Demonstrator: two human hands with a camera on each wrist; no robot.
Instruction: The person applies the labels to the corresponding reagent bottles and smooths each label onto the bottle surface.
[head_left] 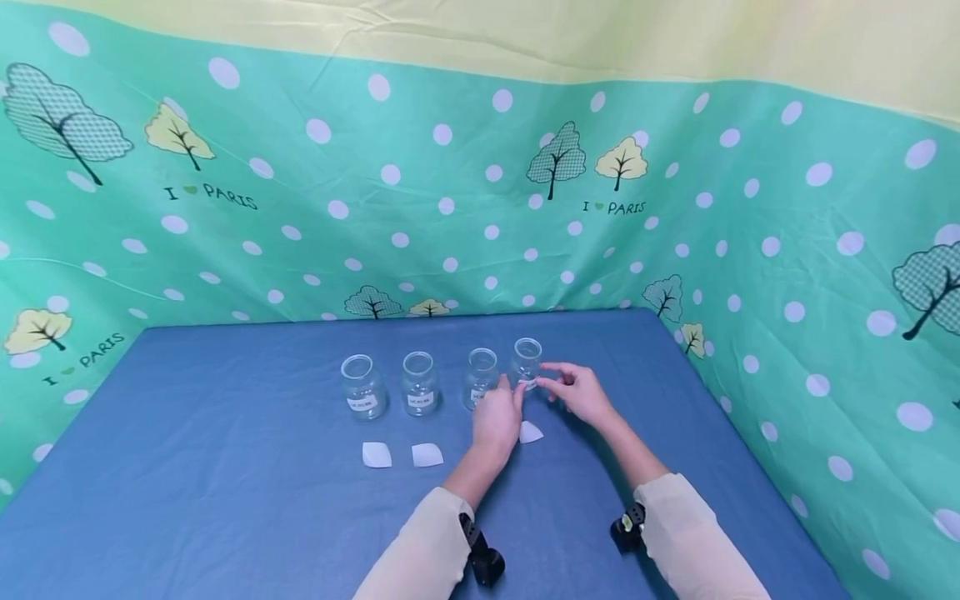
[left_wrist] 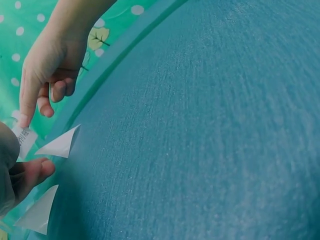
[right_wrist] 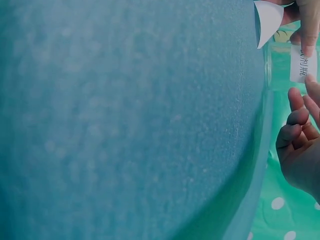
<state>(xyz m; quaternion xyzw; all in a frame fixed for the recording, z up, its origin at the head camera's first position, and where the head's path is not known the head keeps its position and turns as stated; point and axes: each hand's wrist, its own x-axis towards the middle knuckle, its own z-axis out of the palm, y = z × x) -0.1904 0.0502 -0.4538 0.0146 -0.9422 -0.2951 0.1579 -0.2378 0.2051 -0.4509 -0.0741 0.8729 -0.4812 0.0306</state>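
Four clear glass jars stand in a row. Both hands are at the rightmost jar (head_left: pixel 527 353), where a white label (right_wrist: pixel 303 64) with handwriting lies against its front. My left hand (head_left: pixel 497 421) touches one end of this label with the thumb. At the other end my right hand (head_left: pixel 583 395) presses with one straight digit, its other fingers loosely bent, as the left wrist view shows. The neighbouring jar (head_left: pixel 482 361) carries a label partly hidden by my left hand. Farther left, a jar (head_left: pixel 419 371) and the leftmost jar (head_left: pixel 358 373) also bear written labels.
Two white paper pieces, the left one (head_left: pixel 377 455) and the right one (head_left: pixel 427 454), lie in front of the left jars. Another paper piece (head_left: pixel 530 432) lies just right of my left hand. A blue cloth (head_left: pixel 247 467) covers the table; a green dotted curtain (head_left: pixel 450 208) surrounds it.
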